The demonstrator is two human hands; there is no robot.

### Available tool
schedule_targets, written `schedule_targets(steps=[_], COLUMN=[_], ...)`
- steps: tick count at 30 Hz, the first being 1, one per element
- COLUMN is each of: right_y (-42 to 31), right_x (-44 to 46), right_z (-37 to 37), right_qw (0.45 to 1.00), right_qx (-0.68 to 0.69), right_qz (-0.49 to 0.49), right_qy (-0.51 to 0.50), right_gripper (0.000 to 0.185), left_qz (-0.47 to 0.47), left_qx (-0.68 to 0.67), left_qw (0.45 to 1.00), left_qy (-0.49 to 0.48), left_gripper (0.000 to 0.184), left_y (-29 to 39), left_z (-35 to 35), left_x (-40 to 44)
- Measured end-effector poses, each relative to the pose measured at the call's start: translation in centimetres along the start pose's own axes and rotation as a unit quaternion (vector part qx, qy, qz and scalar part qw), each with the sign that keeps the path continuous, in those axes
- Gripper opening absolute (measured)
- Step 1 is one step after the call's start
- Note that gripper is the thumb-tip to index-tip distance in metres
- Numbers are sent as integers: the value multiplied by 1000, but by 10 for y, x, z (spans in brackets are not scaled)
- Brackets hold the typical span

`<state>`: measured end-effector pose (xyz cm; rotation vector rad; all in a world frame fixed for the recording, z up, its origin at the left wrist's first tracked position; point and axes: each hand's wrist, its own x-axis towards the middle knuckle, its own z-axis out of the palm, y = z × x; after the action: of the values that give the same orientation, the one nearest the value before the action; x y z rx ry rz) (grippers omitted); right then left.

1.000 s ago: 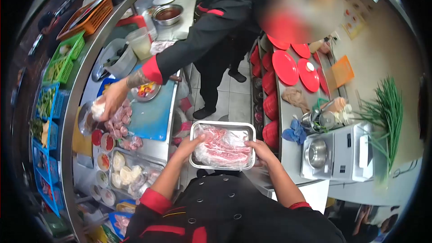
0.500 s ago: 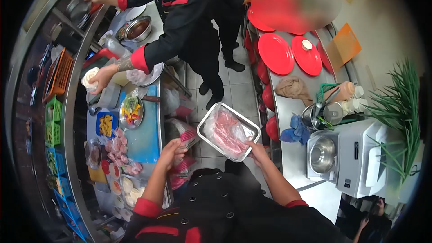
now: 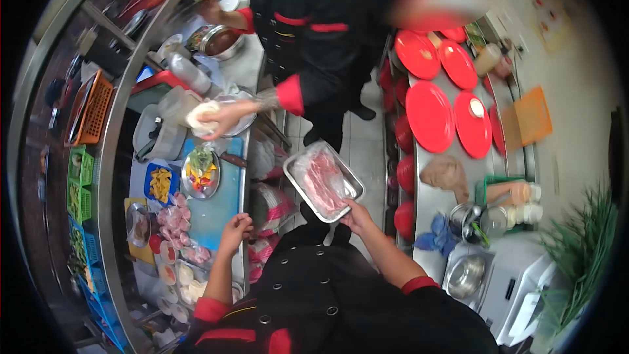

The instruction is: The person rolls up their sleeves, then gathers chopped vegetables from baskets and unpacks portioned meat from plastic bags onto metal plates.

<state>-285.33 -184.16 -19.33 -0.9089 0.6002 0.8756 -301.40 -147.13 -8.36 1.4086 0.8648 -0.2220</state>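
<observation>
My right hand (image 3: 358,217) grips the lower right corner of a metal tray (image 3: 359,187), which is tilted above the floor. Plastic-wrapped raw meat (image 3: 321,172) lies in the tray. My left hand (image 3: 236,231) is off the tray, near the counter's edge, its fingers curled and apart with nothing in them. Beside it on the counter are a blue cutting board (image 3: 219,213), a pile of raw meat pieces (image 3: 175,221) and a bowl of cut vegetables (image 3: 201,172). A knife handle (image 3: 234,159) lies over the board's edge.
A co-worker in a black jacket (image 3: 311,39) stands ahead, one hand holding something white (image 3: 202,117) over the left counter. Red plates (image 3: 429,117), a blue cloth (image 3: 437,235), a white appliance (image 3: 517,282) and green stalks (image 3: 580,255) line the right side.
My left hand has let go of the tray and moved left to the counter's edge. My right hand has kept hold as the tray turned. The co-worker's arm with the white item has moved.
</observation>
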Motion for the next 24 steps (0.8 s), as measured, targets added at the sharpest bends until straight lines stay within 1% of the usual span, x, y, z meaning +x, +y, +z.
schedule_targets(steps=[1, 2, 3, 4, 5, 6, 7, 8, 9, 10, 11, 12, 13, 14, 16, 18, 21, 22, 23, 24], right_y=[-6, -11, -14, -16, -20, -23, -27, -30, -32, -34, -38, -41, -46, -46, -53, -55, -42, -30, -20, -9], right_x=[4, 9, 17, 26, 32, 39, 48, 57, 72, 86, 95, 107, 124, 149, 180, 198, 213, 233, 246, 261], right_z=[6, 11, 14, 15, 19, 23, 26, 26, 26, 26, 35, 37, 43, 40, 44, 65, 89, 80, 83, 78], right_qw=[1000, 1000, 1000, 999, 998, 997, 994, 990, 988, 985, 985, 985, 984, 983, 980, 984, 996, 990, 988, 988], right_qx=[3, 5, 0, -6, -35, -55, -78, -101, -111, -126, -125, -125, -140, -141, -152, -175, -74, -17, -10, -10], right_qz=[9, 20, 30, 40, 30, 34, 37, 43, 55, 64, 60, 58, 66, 73, 94, 35, 44, 90, 80, 81], right_qy=[-2, -1, 10, 23, 40, 41, 64, 89, 97, 97, 99, 100, 93, 91, 86, 24, 36, 109, 134, 135], right_gripper=[40, 40, 39, 38, 40, 40, 40, 40, 36, 36, 34, 33, 33, 33, 33, 34, 37, 39, 41, 41], left_qz=[57, 108, 106, 102, 200, 289, 287, 278, 293, 308, 297, 309, 320, 308, 304, 290, 281, 281, 276, 276], left_qx=[91, 179, 181, 161, 274, 382, 371, 358, 397, 437, 432, 465, 498, 495, 509, 524, 531, 526, 527, 527], left_qw=[993, 975, 968, 971, 918, 839, 846, 852, 832, 808, 812, 795, 775, 778, 775, 770, 769, 773, 773, 774], left_qy=[40, 82, 135, 144, 203, 257, 253, 263, 255, 246, 255, 236, 221, 234, 217, 220, 216, 217, 219, 218], left_gripper=[32, 29, 27, 27, 31, 36, 43, 43, 45, 47, 47, 48, 49, 49, 49, 49, 51, 52, 51, 51], left_y=[-13, -23, -4, 5, 11, 14, 15, 17, 18, 19, 17, 14, 12, 12, 10, 12, 7, 3, 3, 5], left_z=[-11, -18, -8, -2, 0, 1, 2, 3, 2, 0, -4, -9, -13, -13, -14, -11, -13, -13, -14, -14], left_x=[22, 38, 34, 36, 41, 47, 55, 63, 66, 71, 76, 80, 85, 88, 88, 91, 96, 98, 99, 99])
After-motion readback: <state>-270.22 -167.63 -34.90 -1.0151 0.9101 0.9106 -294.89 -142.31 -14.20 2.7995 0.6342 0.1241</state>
